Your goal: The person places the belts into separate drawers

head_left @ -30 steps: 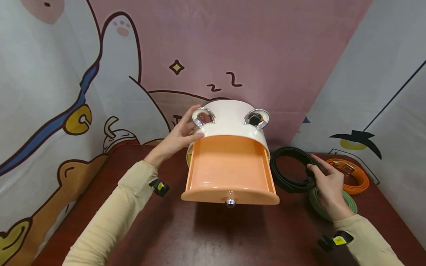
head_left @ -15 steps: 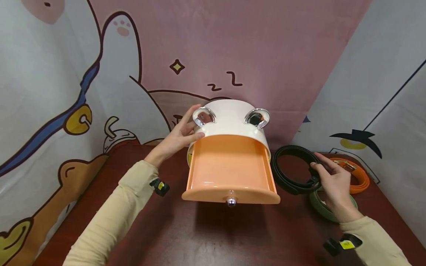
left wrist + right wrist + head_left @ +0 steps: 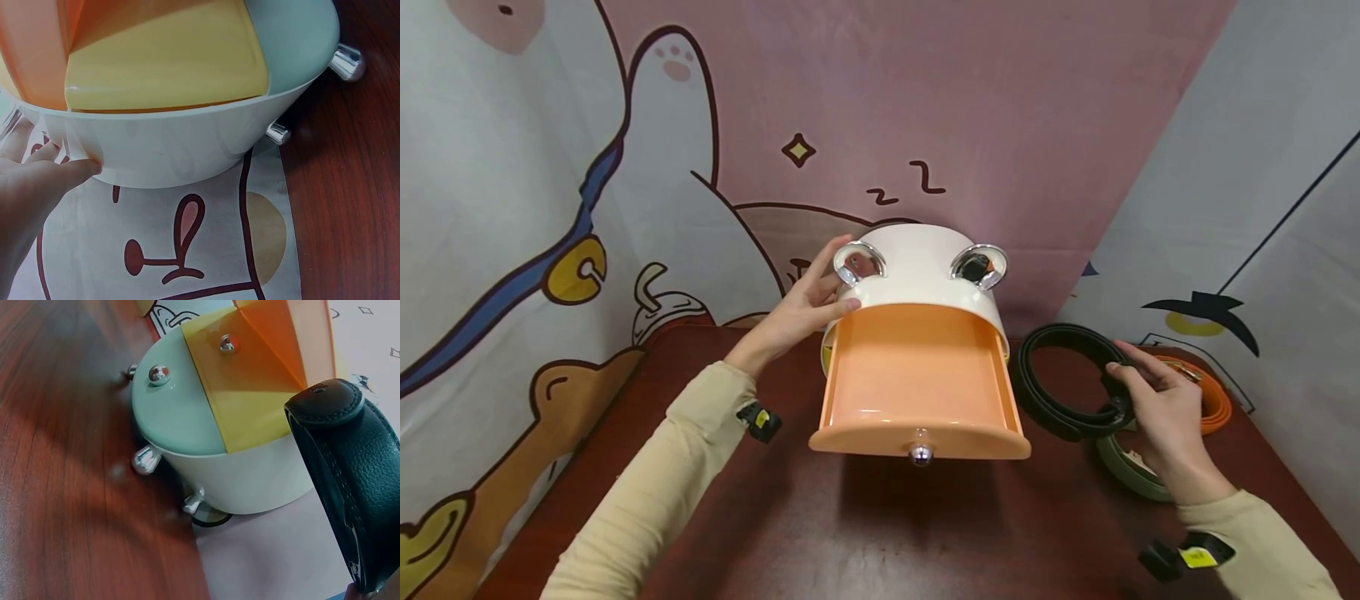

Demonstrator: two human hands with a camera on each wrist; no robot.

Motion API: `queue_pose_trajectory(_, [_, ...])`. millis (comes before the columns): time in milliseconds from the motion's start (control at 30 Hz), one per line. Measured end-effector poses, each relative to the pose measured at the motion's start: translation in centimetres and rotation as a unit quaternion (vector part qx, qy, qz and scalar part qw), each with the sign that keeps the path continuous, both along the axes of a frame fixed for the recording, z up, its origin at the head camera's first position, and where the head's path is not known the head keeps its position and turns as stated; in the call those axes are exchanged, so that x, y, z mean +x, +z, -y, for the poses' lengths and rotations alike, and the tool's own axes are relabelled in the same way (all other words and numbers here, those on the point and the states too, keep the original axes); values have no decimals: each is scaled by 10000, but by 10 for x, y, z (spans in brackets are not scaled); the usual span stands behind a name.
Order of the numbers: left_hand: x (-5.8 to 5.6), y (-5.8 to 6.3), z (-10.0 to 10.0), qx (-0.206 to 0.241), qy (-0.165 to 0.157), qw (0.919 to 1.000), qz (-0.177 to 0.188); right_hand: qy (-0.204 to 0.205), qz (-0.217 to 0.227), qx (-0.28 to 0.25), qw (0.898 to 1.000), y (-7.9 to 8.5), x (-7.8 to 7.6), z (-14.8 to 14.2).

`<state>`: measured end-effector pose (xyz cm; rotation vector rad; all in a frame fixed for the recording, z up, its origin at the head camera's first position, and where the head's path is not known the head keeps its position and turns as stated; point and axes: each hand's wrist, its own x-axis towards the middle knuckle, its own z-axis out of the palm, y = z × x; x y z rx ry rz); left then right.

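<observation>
A white drawer unit (image 3: 921,262) with two shiny silver ears stands at the centre of the table. Its top orange drawer (image 3: 917,442) is pulled out, and nothing lies inside it. The left wrist view shows yellow (image 3: 165,62) and green (image 3: 297,44) drawers below. My left hand (image 3: 797,321) rests against the unit's upper left side, thumb near the front edge, fingers partly behind the ear. Right of the drawer, my right hand (image 3: 1176,425) pinches a coiled black belt (image 3: 1032,387) by its right side. Close up, the belt (image 3: 362,462) shows stitched leather.
Beneath and beside the right hand lie a coiled green belt (image 3: 1127,477) and a coiled orange belt (image 3: 1216,404) with a metal buckle. A cartoon-printed cloth (image 3: 1000,125) hangs behind the brown table (image 3: 760,525).
My right hand has moved a little to the right, and the black belt has shifted right with it, over part of the green belt. Left hand and drawer unit stay put.
</observation>
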<state>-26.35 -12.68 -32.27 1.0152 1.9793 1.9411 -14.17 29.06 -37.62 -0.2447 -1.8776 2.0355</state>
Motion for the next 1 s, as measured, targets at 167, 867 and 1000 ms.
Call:
queue_pose_trajectory(167, [1, 1, 1, -30, 22, 10000, 48, -1, -36, -76, 10000, 6, 2, 2])
queue_pose_trajectory(867, [-1, -1, 1, -83, 87, 9999, -23, 133, -382, -129, 9991, 24, 14, 6])
queue_pose_trajectory(1000, [-1, -1, 0, -77, 79, 9999, -32, 144, -426, -59, 9990, 28, 15, 9])
